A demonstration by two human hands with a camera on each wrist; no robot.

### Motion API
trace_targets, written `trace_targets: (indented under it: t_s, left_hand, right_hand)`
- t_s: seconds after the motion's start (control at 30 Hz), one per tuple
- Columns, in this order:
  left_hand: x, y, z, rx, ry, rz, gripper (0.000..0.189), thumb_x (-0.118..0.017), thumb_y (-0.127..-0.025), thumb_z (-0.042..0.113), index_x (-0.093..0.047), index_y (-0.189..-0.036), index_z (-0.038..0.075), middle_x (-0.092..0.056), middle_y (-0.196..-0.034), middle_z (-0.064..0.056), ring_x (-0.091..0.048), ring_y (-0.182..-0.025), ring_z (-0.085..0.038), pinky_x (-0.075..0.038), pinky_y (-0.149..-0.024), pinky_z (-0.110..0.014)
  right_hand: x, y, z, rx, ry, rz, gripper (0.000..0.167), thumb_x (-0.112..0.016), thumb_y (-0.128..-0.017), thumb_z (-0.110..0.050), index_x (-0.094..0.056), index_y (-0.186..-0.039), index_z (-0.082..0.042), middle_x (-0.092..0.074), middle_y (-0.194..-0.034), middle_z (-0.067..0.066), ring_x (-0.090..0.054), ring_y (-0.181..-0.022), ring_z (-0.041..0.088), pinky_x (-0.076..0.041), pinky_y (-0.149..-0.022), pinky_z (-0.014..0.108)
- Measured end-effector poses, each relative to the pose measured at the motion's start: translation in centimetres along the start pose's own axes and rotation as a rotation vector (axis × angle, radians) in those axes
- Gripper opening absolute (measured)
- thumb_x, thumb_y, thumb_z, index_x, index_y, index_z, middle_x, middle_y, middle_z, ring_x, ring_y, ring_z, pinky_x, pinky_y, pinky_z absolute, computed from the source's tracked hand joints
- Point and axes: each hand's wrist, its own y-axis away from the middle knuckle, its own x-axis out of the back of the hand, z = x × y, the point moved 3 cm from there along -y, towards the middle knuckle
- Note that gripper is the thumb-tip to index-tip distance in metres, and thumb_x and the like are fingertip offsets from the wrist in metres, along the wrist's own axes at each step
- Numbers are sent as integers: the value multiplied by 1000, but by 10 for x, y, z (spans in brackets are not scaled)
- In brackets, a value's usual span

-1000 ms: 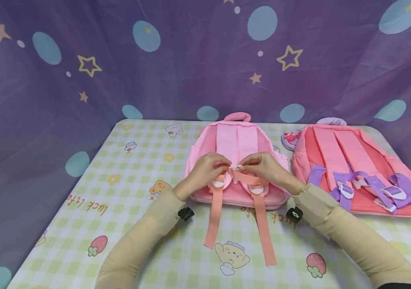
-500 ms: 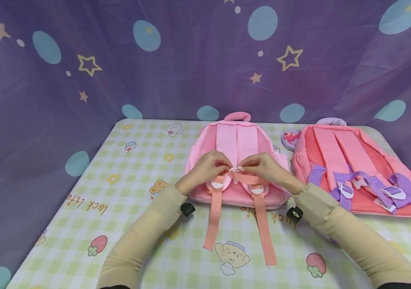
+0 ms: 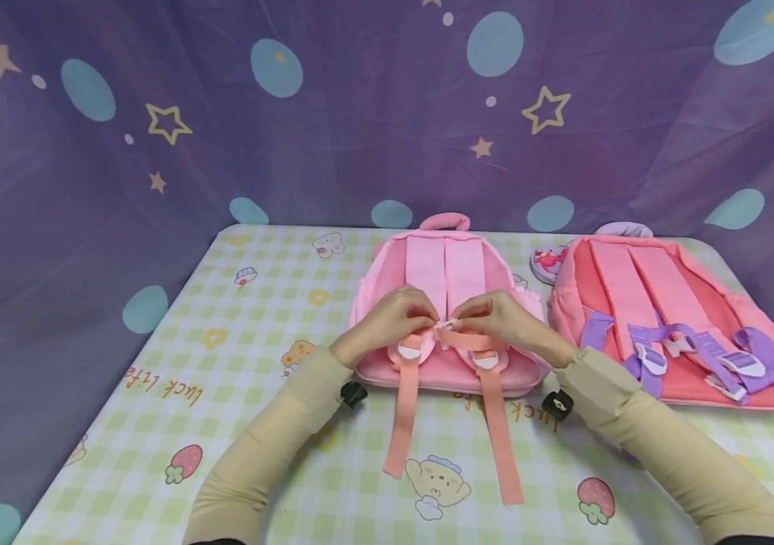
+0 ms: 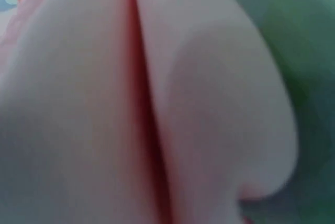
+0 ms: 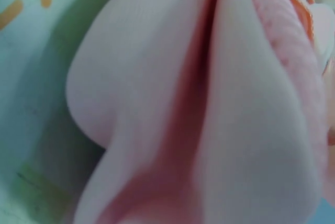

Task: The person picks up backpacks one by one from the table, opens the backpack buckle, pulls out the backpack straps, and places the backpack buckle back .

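A light pink backpack (image 3: pixel 425 261) lies back side up on the table in the head view, its shoulder straps toward me. Over its lower middle, a small white plastic buckle (image 3: pixel 446 325) sits between both hands' fingertips. My left hand (image 3: pixel 392 314) pinches the buckle's left side. From the other side my right hand (image 3: pixel 501 316) pinches its right end, where an orange strap (image 3: pixel 471 341) runs off. The fingertips nearly meet and hide much of the buckle. Blurred close-ups of the left hand (image 4: pixel 220 88) and right hand (image 5: pixel 256 103) fill the wrist views.
To the right lies a coral backpack (image 3: pixel 666 288) with purple straps and white buckles. Two orange strap ends (image 3: pixel 501 439) trail toward me over the checked tablecloth (image 3: pixel 278 469). A purple patterned curtain (image 3: pixel 373 136) hangs behind the table.
Both hands stay at the buckle, which has shifted slightly down toward me. The left forearm has moved a little to the right and the orange strap ends shifted slightly.
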Motion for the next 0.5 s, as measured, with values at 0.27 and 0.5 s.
trace_targets:
  t_s: [0.27, 0.5]
  left_hand:
    - [-3, 0, -4, -4, -23, 11, 4, -65, -78, 6, -69, -79, 8, -64, -77, 1, -53, -83, -14, -40, -80, -25]
    - [-3, 0, -3, 12, -25, -5, 5, -64, -78, 6, -69, -79, 8, -64, -78, 0, -53, -83, -15, -40, -80, -25]
  right_hand:
    - [0, 5, -1, -22, -42, -53, 17, -61, -81, -4, -65, -94, 7, -66, -88, 16, -61, -70, 12, -48, -61, 20]
    - [2, 10, -1, -14, -45, -86, 19, -63, -81, -5, -64, -95, 8, -67, -87, 16, -61, -69, 14, -49, -62, 22]
